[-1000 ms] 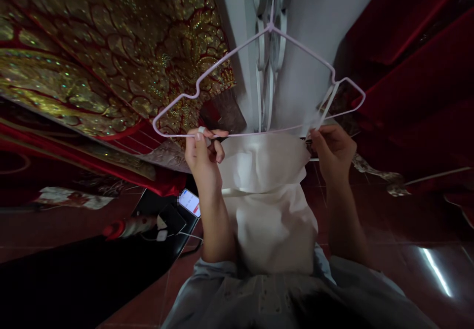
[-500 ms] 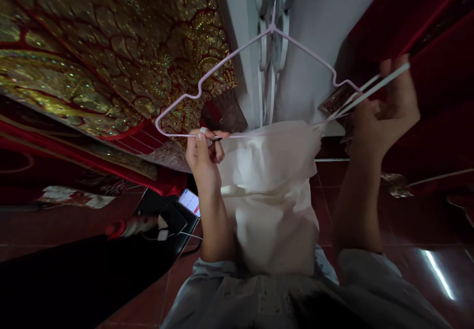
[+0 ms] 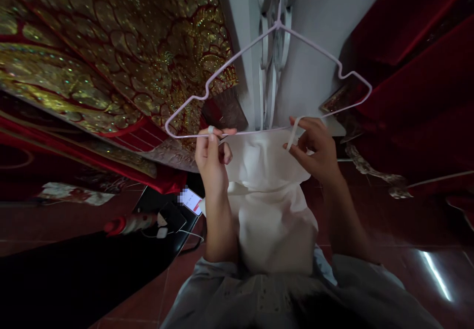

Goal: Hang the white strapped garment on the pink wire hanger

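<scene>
Fingers of our left hand are pinched shut on the bottom bar of the hanger, left of the frame's centre, with the other fingers curled under it. Our right hand sits just right of centre, its thumb and forefinger closed on a white strap that loops up over the bar. The hanger is pale wire, held up in the upper middle of the frame, its hook rising in front of a white pillar. A white garment hangs from the bar between our two forearms, down to our grey sleeves at the bottom edge. Red cloth with gold embroidery fills the upper left. Plain red fabric fills the upper right. A lit phone lies lower left, beside our left wrist, above the dark red floor.
</scene>
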`<state>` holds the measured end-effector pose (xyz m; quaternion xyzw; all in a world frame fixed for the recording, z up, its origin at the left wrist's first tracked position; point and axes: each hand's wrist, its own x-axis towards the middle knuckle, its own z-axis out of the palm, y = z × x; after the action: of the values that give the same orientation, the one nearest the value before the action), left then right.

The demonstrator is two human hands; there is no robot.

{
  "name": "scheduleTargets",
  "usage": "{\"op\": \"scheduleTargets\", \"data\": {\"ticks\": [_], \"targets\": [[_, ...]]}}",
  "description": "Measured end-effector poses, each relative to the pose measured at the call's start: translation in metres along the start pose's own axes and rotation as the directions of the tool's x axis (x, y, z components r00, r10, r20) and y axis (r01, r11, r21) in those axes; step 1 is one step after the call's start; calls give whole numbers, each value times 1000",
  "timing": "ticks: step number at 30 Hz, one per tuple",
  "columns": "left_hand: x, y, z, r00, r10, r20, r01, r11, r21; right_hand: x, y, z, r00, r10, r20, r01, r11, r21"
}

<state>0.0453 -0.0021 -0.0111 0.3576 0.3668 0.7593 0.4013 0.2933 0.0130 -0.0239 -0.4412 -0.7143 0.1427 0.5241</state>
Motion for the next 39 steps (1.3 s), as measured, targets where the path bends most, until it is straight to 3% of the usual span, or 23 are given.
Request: {"op": "scheduleTargets", "data": {"ticks": [3, 5, 8, 10, 12, 14, 16, 19, 22, 25, 27, 30, 32, 33, 35, 39], "targets": [[1, 0, -17, 995, 64, -77, -59, 996, 64, -2, 13, 2, 1000, -16, -16, 16, 999, 36], [5, 0, -33, 973, 168, -157, -146, 979, 143, -1, 20, -1, 999, -39, -36, 40, 998, 45], [14, 3, -56, 884, 394, -253, -310, 898, 313, 0, 24, -3, 998, -35, -49, 37, 998, 55], [21, 8, -65, 819, 514, -253, -396, 827, 399, 0, 24, -2, 999, -8, -48, 11, 998, 59], [30, 16, -68, 821, 543, -173, -442, 799, 409, -2, 23, 0, 999, 8, -54, -4, 998, 62], [40, 27, -64, 873, 487, -23, -445, 816, 368, -3, 23, 2, 998, 11, -68, -6, 998, 64], [53, 40, -55, 898, 410, 157, -439, 827, 351, -5, 22, 4, 997, 0, -74, 6, 996, 84], [73, 62, -34, 858, 299, 417, -477, 763, 436, -7, 21, 6, 998, -9, -59, 16, 992, 126], [85, 78, -15, 787, 252, 562, -568, 652, 503, -8, 19, 8, 999, 9, -52, -3, 992, 124], [83, 82, -9, 825, 289, 486, -526, 705, 475, -10, 17, 10, 998, 23, -64, -15, 993, 116], [79, 75, -15, 865, 361, 348, -487, 774, 406, -11, 17, 11, 998, 26, -58, -19, 993, 121], [71, 55, -31, 888, 451, 92, -456, 835, 309, -11, 17, 13, 999, 16, -48, -9, 990, 143], [60, 38, -40, 918, 388, -83, -364, 906, 218, -11, 17, 15, 999, -3, -53, 11, 987, 158], [53, 30, -42, 948, 291, -125, -272, 951, 149, -11, 16, 16, 998, -13, -59, 22, 987, 160], [35, 17, -39, 994, 75, -76, -74, 997, 25, -12, 12, 18, 997, -31, -71, 42, 988, 149], [7, 5, -19, 999, -18, 34, 17, 999, 37, -14, 2, 17, 997, -27, -68, 31, 998, 61]]}}
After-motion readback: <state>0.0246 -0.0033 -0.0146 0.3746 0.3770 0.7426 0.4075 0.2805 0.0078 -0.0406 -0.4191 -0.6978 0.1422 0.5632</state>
